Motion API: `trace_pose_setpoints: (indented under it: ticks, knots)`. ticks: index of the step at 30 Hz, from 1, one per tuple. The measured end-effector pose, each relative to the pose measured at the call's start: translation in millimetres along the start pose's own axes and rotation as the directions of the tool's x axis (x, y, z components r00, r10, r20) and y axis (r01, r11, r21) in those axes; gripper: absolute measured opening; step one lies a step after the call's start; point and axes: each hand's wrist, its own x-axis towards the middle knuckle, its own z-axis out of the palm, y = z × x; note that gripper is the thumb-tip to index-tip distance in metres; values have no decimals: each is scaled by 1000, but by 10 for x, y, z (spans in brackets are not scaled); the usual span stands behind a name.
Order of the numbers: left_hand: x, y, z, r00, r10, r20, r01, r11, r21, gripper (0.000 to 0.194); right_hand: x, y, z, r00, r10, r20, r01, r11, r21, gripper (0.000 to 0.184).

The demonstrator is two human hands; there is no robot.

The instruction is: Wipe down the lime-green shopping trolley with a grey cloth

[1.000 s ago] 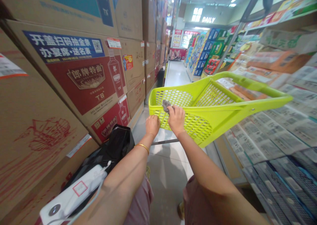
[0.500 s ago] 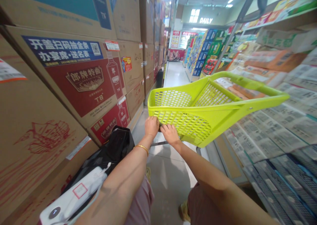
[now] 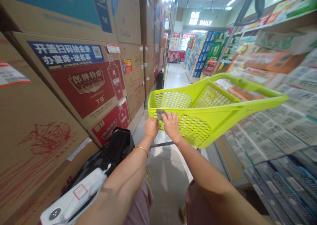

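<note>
A lime-green shopping cart (image 3: pixel 218 122) with perforated basket sides stands across the aisle before me. At the basket's lower left corner is my left hand (image 3: pixel 151 127), its fingers curled closed on the edge. My right hand (image 3: pixel 171 124) is just beside it, pressing a small crumpled grey cloth (image 3: pixel 160 114) against the perforated side panel. Most of the cloth's lower part is hidden by the fingers. A gold bangle (image 3: pixel 141 149) circles my left wrist.
Stacked cartons (image 3: pixel 86 83) wall the left side. A black bag (image 3: pixel 116 145) and a white device with a cable (image 3: pixel 79 192) are by my left arm. Shelves of wrapped packs (image 3: pixel 292 109) line the right. A grey pole with a loop (image 3: pixel 231 37) rises behind the cart.
My right hand has moved up the basket side, and the grey cloth now shows above its fingers. The left hand stays at the corner. The view has shifted slightly.
</note>
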Motion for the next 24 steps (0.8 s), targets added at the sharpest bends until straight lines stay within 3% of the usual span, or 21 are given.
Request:
trace_pose_setpoints:
  ticks: [5,9,18,24]
  knots:
    - [-5,-7,-2,1000,16,-9,-16,1000,10,14,-217,-104,146,993,-79,85,81,996,-23,28]
    - [0,-5,-7,1000,5,-6,-5,1000,-13,13,-149,-83,99,993,-92,77,93,996,-8,27]
    - [12,16,-26,1000,-11,16,11,1000,-16,19,358,-21,-181,980,107,-169,-100,994,54,32]
    - [6,33,-82,998,-12,58,12,1000,-8,20,180,-170,-35,998,14,-63,-13,1000,24,27]
